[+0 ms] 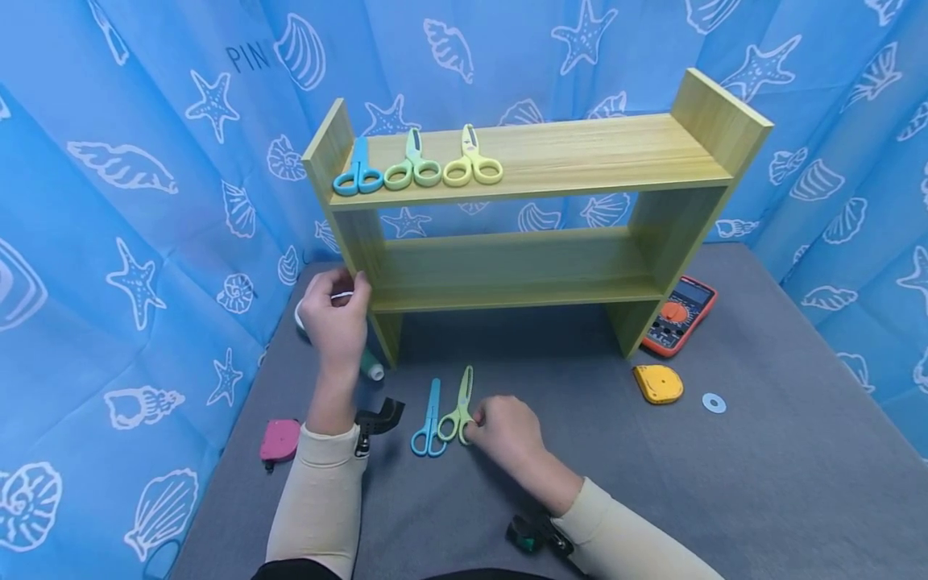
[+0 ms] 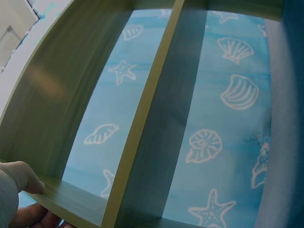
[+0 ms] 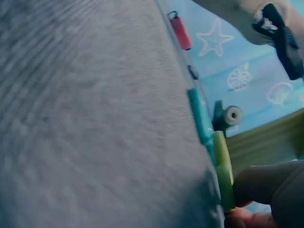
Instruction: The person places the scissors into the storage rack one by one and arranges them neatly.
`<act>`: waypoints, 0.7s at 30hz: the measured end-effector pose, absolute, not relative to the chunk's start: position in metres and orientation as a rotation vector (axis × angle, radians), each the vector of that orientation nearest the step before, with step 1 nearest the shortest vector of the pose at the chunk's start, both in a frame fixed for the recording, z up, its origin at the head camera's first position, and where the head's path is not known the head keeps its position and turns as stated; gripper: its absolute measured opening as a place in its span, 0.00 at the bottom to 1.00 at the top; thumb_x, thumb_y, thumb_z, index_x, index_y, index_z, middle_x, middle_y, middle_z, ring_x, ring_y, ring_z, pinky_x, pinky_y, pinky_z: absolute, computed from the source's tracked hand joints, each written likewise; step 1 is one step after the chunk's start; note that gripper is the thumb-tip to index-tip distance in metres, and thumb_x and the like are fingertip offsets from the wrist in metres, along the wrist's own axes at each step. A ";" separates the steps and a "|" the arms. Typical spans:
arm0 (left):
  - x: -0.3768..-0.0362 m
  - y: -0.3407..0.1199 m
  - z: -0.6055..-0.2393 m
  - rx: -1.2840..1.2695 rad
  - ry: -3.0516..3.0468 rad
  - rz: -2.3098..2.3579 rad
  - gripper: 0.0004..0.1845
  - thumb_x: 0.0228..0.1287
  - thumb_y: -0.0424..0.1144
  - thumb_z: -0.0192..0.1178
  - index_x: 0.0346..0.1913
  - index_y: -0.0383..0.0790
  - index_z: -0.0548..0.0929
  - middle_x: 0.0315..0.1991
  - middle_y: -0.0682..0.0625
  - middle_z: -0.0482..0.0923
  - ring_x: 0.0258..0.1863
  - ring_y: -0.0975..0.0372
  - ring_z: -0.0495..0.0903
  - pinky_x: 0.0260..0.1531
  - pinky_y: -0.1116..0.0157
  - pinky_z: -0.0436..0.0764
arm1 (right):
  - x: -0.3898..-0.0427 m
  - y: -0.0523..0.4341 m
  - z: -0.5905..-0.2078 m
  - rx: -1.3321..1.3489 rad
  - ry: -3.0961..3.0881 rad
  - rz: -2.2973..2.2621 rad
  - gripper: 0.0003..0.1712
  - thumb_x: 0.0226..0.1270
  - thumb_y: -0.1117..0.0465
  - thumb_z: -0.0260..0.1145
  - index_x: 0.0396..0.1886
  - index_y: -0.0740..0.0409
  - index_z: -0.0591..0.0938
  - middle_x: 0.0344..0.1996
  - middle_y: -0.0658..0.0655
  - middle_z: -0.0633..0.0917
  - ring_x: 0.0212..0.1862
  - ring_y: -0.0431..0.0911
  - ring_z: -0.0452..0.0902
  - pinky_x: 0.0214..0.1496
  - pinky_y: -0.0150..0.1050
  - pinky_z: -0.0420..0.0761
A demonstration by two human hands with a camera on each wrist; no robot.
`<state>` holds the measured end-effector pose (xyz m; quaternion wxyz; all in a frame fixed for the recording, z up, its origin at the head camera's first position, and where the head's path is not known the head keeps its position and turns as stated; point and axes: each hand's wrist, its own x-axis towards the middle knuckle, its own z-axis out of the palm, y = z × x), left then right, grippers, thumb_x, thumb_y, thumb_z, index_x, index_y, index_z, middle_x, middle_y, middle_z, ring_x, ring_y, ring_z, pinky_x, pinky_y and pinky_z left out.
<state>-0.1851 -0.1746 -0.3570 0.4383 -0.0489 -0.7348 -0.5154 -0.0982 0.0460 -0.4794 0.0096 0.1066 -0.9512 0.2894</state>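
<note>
My left hand [image 1: 335, 314] grips the left side panel of a two-tier wooden shelf [image 1: 522, 302]. In the left wrist view the thumb [image 2: 29, 179] lies inside the panel and the fingers are outside it. On the grey table in front of the shelf, my right hand [image 1: 510, 431] pinches a handle loop of light green scissors [image 1: 462, 403]. Blue scissors [image 1: 432, 411] lie just left of them, loops side by side. On the shelf's top board, blue scissors [image 1: 358, 171], green scissors [image 1: 412, 165] and yellow scissors [image 1: 472, 161] stand in a row at the left end.
A red-and-black multimeter [image 1: 680, 314], a yellow tape measure [image 1: 658, 384] and a pale blue ring [image 1: 714, 403] lie at the right. On the left are a pink tape measure [image 1: 279, 441] and a green roll [image 1: 372, 366] by the shelf's leg. A blue curtain [image 1: 145, 217] surrounds the table.
</note>
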 end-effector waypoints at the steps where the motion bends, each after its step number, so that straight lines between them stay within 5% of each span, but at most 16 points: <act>1: -0.183 -0.173 -0.355 -0.124 -1.826 -1.276 0.06 0.64 0.25 0.65 0.39 0.21 0.86 0.35 0.32 0.81 0.34 0.50 0.83 0.34 0.73 0.80 | -0.098 0.048 -0.478 0.320 -2.967 0.917 0.14 0.55 0.60 0.72 0.14 0.45 0.79 0.12 0.39 0.71 0.16 0.36 0.60 0.16 0.33 0.63; 8: -0.167 -0.162 -0.335 -0.139 -1.816 -1.266 0.05 0.63 0.22 0.63 0.38 0.18 0.84 0.34 0.29 0.80 0.33 0.45 0.81 0.34 0.76 0.79 | -0.087 0.069 -0.459 0.243 -2.932 1.013 0.06 0.51 0.64 0.70 0.20 0.49 0.85 0.16 0.40 0.78 0.18 0.36 0.69 0.21 0.36 0.72; 21: -0.166 -0.162 -0.335 -0.118 -1.823 -1.278 0.06 0.65 0.24 0.63 0.38 0.19 0.84 0.35 0.30 0.80 0.34 0.47 0.81 0.35 0.72 0.80 | -0.061 0.112 -0.414 0.110 -2.982 1.143 0.07 0.55 0.66 0.71 0.22 0.51 0.86 0.16 0.42 0.79 0.20 0.39 0.71 0.23 0.35 0.70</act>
